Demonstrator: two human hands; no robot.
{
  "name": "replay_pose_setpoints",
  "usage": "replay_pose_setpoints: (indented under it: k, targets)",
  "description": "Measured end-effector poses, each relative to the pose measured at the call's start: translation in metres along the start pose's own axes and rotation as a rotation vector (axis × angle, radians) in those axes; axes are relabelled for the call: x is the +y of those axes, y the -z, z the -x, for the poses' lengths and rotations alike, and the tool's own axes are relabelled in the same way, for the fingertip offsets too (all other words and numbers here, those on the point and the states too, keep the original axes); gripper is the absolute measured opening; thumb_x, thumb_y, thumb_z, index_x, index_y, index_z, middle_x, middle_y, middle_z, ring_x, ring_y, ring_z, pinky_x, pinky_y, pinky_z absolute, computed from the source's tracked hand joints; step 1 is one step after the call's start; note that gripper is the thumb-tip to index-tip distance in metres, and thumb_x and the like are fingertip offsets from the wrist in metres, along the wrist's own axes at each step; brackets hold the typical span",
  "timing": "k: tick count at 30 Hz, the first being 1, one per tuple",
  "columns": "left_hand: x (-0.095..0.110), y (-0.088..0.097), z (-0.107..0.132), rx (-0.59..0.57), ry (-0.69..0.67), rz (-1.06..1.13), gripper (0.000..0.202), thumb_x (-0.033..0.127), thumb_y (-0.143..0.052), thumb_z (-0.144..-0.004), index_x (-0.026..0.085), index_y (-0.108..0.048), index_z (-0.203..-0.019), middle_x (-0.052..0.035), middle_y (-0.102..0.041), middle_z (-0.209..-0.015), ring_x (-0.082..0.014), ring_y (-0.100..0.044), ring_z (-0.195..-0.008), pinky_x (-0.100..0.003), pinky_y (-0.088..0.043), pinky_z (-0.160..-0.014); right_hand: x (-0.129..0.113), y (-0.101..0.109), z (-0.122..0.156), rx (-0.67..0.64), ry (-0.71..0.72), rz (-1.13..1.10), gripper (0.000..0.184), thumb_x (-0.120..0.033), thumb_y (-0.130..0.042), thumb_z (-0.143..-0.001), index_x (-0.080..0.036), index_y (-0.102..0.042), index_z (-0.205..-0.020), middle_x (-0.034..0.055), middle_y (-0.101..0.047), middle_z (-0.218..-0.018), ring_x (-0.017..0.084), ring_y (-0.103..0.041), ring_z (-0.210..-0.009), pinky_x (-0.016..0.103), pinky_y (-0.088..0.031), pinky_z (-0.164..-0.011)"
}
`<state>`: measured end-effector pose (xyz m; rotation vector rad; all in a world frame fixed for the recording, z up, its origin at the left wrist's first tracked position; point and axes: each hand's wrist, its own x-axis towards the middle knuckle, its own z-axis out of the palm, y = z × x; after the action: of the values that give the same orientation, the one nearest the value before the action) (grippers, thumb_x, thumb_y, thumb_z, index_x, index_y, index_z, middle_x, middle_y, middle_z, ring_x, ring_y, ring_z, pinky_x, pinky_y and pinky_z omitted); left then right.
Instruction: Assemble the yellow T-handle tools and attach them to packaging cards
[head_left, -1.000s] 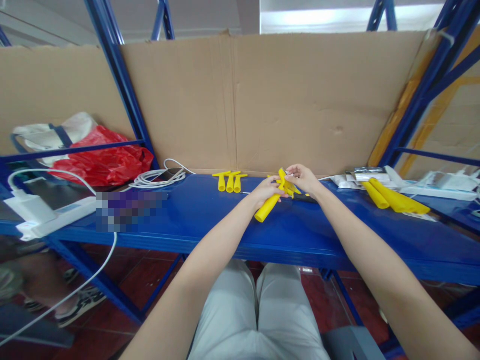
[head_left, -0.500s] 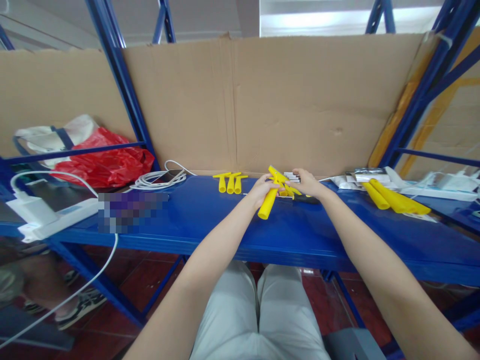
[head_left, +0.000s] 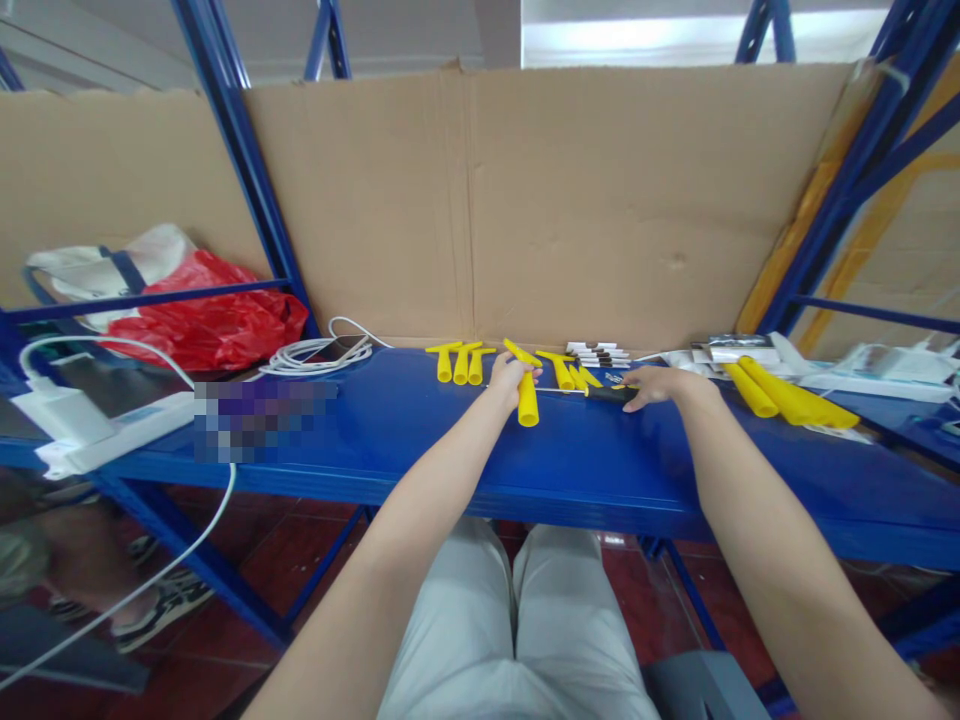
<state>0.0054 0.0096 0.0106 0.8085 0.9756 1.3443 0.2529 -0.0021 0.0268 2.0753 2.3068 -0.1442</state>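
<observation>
My left hand [head_left: 508, 376] is closed around a yellow T-shaped plastic handle [head_left: 528, 405]. Its round open end points toward me and its crossbar slants above my fingers. My right hand [head_left: 651, 386] has its fingers around the butt end of a screwdriver [head_left: 606, 395] with a black grip. The metal shaft lies to the left, passing behind the yellow piece. Just beyond the shaft are another yellow T-shaped handle [head_left: 562, 374] and several small yellow parts [head_left: 579, 378]. Three similar yellow T-shaped handles [head_left: 461, 366] stand in a row left of my left hand.
Small white-and-black pieces [head_left: 598, 355] lie against the cardboard panel [head_left: 585, 200]. Long yellow tubes [head_left: 784, 392] and packets lie on the right of the blue table [head_left: 420, 440]. Coiled white cable [head_left: 319, 358], a red bag [head_left: 217, 315] and a power strip [head_left: 142, 435] are leftward.
My right hand has come away from the yellow parts and moved right to the screwdriver's grip. My left hand has shifted slightly left, still holding the yellow T-shaped handle.
</observation>
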Motion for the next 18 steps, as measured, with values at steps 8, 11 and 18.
replay_pose_setpoints:
  k: [8, 11, 18]
  targets:
    - [0.0, 0.001, -0.003, 0.043, -0.016, -0.012, 0.061, -0.012, -0.047, -0.072, 0.011, -0.047, -0.128, -0.0084, -0.069, -0.088, -0.0141, -0.065, -0.059, -0.021, -0.043, -0.05, 0.003, 0.011, 0.016, 0.231, 0.047, -0.391, 0.043, -0.037, -0.081, -0.052, -0.019, -0.07, -0.089, 0.0051, -0.071, -0.089, 0.027, -0.066, -0.09, 0.034, -0.051, -0.078]
    - [0.001, 0.002, -0.004, 0.056, -0.024, 0.006, 0.06, -0.012, -0.048, -0.072, 0.012, -0.049, -0.126, -0.0077, -0.068, -0.086, -0.0141, -0.065, -0.058, -0.022, -0.044, -0.051, -0.002, 0.017, 0.029, 0.266, 0.103, -0.716, 0.045, -0.038, -0.083, -0.05, -0.018, -0.068, -0.087, 0.0042, -0.071, -0.081, 0.022, -0.067, -0.081, 0.032, -0.052, -0.073]
    - [0.005, 0.002, -0.003, 0.021, -0.051, 0.065, 0.057, -0.012, -0.047, -0.074, 0.016, -0.049, -0.123, -0.0037, -0.066, -0.084, -0.0094, -0.062, -0.053, -0.019, -0.045, -0.05, -0.019, 0.019, 0.032, 0.351, 0.118, -1.23, 0.031, -0.028, -0.083, -0.055, -0.016, -0.061, -0.074, 0.0028, -0.068, -0.064, 0.012, -0.059, -0.048, 0.024, -0.05, -0.048]
